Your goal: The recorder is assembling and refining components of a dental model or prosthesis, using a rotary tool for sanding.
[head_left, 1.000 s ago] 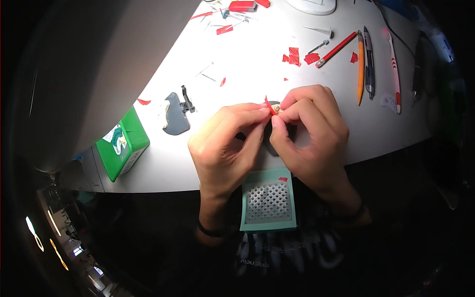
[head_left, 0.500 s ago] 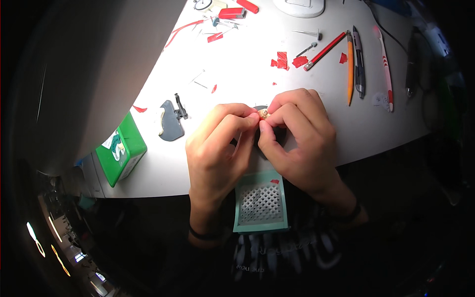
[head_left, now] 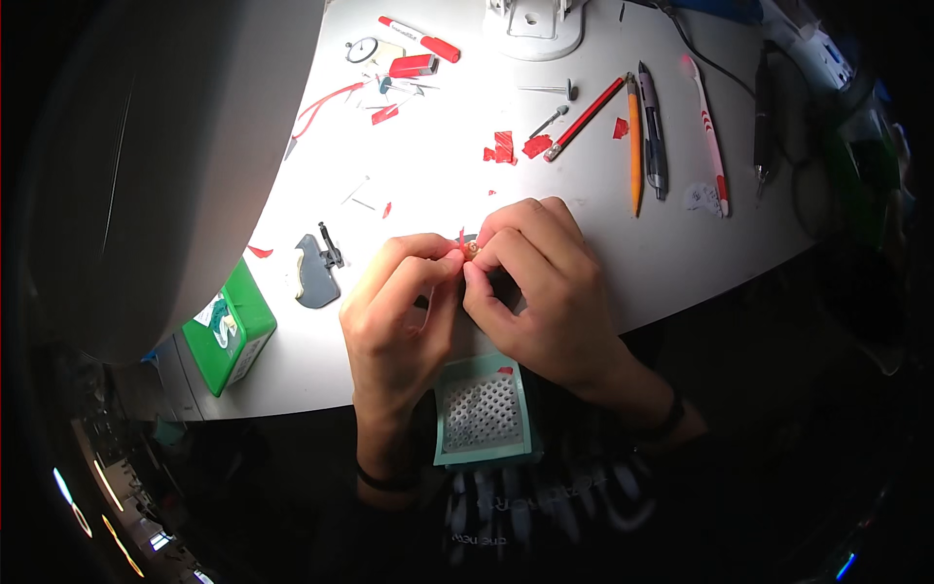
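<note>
Pinches a red strip [head_left: 461,237], lengthwise up the frame, in the grip of the left hand [head_left: 391,310], just left of the cream piece [head_left: 473,249] gripped by the right hand [head_left: 547,292], just above frame centre.

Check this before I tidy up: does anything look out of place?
Yes. Ragged red scraps lie strewn left of the red pencil, like torn litter. One more scrap sits on the far end of the pale-green tray, which seems to jut past the edge of the desk.

White tabletop [head_left: 428,175] is brightly lit, upper ctr; lg grey hood [head_left: 185,175] seen, upper L; light strips [head_left: 108,485] seen, lower L.
</note>
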Available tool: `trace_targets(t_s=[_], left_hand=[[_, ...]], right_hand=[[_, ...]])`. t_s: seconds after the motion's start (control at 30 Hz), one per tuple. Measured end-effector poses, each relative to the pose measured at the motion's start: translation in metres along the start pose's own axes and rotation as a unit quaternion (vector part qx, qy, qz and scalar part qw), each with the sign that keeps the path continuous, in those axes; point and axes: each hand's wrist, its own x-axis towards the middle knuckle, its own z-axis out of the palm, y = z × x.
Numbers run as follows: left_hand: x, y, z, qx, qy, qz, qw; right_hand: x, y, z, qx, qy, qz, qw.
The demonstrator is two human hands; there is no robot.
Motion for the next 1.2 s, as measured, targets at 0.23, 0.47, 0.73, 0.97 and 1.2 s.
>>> trace_targets(t_s=[0.23, 0.47, 0.73, 0.97, 1.2], left_hand=[[-0.001, -0.003, -0.003, -0.004, -0.013, 0.007, 1.000], [-0.002, -0.005, -0.001, -0.027, -0.018, 0.005, 0.999], [-0.004, -0.006, -0.005, 0.007, -0.023, 0.021, 0.999], [-0.010, -0.008, -0.002, 0.005, -0.005, 0.005, 1.000], [-0.014, -0.002, 0.005, -0.059, 0.039, -0.057, 0.996]], right_hand=[[0.000, -0.001, 0.000, 0.000, -0.015, -0.019, 1.000], [0.001, -0.003, -0.002, 0.008, -0.016, 0.000, 1.000], [0.002, -0.005, -0.001, -0.004, -0.018, 0.002, 1.000], [0.002, -0.005, -0.001, -0.003, -0.017, 0.004, 1.000], [0.003, -0.006, -0.003, 0.000, -0.024, 0.005, 1.000]])
